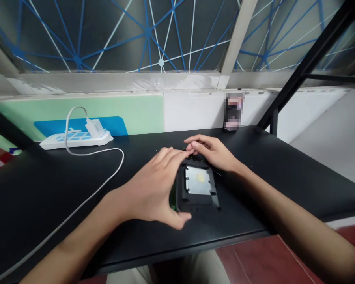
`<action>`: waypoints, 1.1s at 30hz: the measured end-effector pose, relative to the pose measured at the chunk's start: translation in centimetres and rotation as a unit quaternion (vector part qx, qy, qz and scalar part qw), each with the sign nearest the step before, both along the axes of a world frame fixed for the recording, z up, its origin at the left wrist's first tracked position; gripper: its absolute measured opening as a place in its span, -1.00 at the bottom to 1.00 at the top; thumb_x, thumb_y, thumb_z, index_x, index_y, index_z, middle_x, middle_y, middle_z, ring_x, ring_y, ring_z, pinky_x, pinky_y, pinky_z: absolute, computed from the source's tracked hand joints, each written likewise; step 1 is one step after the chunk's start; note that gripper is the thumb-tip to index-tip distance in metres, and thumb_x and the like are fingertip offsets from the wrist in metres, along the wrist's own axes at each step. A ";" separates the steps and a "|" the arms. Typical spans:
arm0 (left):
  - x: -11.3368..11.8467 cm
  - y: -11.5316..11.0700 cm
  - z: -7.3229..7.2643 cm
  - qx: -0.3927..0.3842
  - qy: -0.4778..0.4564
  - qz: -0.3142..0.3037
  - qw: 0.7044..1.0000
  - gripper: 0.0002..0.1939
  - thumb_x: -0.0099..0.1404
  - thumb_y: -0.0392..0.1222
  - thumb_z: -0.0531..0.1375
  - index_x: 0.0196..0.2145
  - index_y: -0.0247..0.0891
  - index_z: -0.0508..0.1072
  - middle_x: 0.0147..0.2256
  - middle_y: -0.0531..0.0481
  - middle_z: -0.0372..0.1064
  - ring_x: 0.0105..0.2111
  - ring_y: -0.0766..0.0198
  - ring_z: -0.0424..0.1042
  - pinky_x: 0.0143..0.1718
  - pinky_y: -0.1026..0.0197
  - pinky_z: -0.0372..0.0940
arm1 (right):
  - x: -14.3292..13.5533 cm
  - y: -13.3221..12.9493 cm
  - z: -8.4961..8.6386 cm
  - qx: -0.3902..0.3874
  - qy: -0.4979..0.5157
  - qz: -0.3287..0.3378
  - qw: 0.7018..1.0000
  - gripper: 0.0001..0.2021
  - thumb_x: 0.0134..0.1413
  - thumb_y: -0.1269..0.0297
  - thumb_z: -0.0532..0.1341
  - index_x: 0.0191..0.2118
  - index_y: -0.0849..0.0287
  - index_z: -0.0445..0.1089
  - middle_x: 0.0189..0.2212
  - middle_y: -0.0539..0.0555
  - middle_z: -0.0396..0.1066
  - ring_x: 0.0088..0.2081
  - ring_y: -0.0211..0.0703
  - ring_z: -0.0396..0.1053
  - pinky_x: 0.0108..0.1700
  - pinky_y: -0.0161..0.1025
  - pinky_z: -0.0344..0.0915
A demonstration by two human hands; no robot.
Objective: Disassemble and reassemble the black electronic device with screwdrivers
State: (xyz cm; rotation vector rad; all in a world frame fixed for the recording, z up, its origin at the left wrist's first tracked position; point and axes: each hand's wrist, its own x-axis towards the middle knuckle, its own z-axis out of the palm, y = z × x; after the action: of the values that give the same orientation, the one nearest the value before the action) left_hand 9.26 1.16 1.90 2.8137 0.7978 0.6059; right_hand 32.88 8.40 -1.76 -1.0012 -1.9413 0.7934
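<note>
A flat black plastic device housing (197, 202) with a silver metal plate (192, 185) sits at the middle of the black table, tilted slightly. The plate carries a pale yellow square, and small fasteners show around its rim. A bit of green, like a circuit board, shows at the housing's left side. My left hand (155, 187) spans that side, thumb at the near edge and fingers at the far edge. Just beyond the far edge, my right hand (214, 152) has its thumb and fingers pinched together beside my left fingertips. Thin yellowish wires show there; what the pinch holds is hidden.
A white power strip (53, 142) with a plugged-in charger (95, 128) lies at the back left; its white cable (106, 180) runs down the table's left side. A dark, pixelated object (233, 112) stands against the wall. Black frame posts (284, 102) rise at both sides.
</note>
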 end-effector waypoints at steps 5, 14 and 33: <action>-3.8 1.1 0.3 -0.002 -0.040 0.056 0.998 0.08 -0.06 -0.01 0.43 0.31 -0.35 0.02 0.19 -0.34 0.16 0.19 -0.28 0.14 0.18 -0.31 0.24 | -0.6 -0.9 -0.5 0.100 0.006 0.085 0.991 -0.40 0.27 -0.24 0.01 0.23 0.03 0.29 0.13 0.19 0.38 0.08 0.03 0.40 0.11 0.09 0.36; -5.7 2.0 -0.7 0.016 -0.077 0.077 0.994 0.13 -0.06 0.04 0.46 0.33 -0.29 0.00 0.20 -0.32 0.12 0.20 -0.34 0.13 0.19 -0.33 0.20 | -1.7 -2.3 -0.7 0.195 -0.130 0.123 0.964 0.24 -0.22 -0.12 0.49 0.46 -0.03 -0.26 0.34 0.28 0.07 0.32 0.28 0.12 0.29 0.26 0.19; -6.3 2.6 -1.4 0.035 -0.034 0.088 0.995 0.14 0.00 0.00 0.45 0.36 -0.25 -0.10 0.22 -0.32 0.11 0.17 -0.27 0.16 0.16 -0.29 0.24 | -2.1 -3.0 -0.7 0.225 -0.160 0.077 0.958 0.28 -0.20 -0.09 0.48 0.47 0.02 -0.38 0.31 0.32 0.10 0.29 0.30 0.15 0.22 0.30 0.28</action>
State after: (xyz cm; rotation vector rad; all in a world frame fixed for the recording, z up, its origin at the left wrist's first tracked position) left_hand 2.91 3.73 0.47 2.7875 1.0374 0.7654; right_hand 30.79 5.44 -2.50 -0.7358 -2.3596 0.2490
